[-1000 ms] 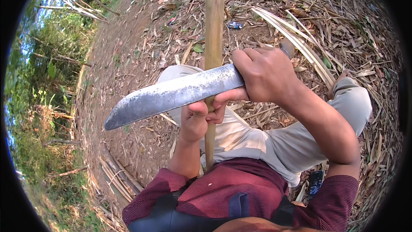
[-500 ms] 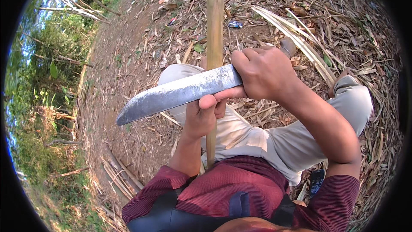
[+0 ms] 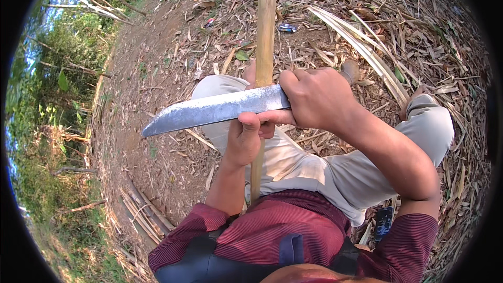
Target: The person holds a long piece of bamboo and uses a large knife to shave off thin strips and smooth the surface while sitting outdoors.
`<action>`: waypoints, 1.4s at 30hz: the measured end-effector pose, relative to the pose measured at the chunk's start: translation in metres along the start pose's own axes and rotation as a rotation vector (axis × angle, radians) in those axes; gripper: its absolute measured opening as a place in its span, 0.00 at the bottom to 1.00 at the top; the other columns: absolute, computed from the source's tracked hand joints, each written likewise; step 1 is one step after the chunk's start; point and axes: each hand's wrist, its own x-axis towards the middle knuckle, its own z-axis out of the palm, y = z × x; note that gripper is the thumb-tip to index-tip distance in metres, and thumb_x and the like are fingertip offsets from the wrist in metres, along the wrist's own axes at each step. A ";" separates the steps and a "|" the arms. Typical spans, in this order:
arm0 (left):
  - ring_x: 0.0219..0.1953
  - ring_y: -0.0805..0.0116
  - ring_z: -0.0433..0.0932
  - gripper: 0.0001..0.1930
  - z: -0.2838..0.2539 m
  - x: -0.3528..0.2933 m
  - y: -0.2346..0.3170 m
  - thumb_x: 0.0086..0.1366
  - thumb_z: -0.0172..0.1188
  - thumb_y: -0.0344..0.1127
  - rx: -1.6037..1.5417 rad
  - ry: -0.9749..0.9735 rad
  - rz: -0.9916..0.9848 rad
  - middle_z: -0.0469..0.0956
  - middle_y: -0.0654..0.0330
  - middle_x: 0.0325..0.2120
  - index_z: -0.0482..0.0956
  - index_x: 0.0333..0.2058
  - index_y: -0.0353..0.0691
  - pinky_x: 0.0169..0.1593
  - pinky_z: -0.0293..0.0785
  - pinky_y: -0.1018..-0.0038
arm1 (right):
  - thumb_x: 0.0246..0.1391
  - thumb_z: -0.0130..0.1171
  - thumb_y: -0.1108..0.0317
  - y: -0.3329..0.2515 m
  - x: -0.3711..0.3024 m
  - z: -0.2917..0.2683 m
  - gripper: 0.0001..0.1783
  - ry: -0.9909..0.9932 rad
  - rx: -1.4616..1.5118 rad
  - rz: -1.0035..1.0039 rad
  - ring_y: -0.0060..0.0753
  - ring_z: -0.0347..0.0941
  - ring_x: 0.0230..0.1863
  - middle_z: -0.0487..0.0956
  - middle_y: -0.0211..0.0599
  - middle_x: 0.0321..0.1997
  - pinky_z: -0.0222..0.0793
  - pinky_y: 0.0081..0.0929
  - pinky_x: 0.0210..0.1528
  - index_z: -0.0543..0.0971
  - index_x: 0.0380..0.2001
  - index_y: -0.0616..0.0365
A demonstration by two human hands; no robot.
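The right hand gripped a machete that lay across a long tan strip held in the left hand.

Mottled silver-grey blade, yellowish-tan strip, finely striped maroon shirt

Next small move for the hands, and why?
Probably slide the machete a little away from the body along the bamboo strip: its blade crosses in front of the strip, the right hand grips the handle, and the left hand holds the strip, thumb at the blade's near edge.
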 end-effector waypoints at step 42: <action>0.24 0.82 0.59 0.34 -0.013 -0.016 -0.012 0.68 0.50 0.61 -0.190 -0.044 -0.042 0.67 0.68 0.27 0.65 0.54 0.32 0.26 0.54 0.81 | 0.49 0.53 0.26 -0.005 -0.005 -0.006 0.43 0.128 0.007 -0.057 0.39 0.78 0.18 0.77 0.41 0.17 0.71 0.31 0.18 0.77 0.33 0.66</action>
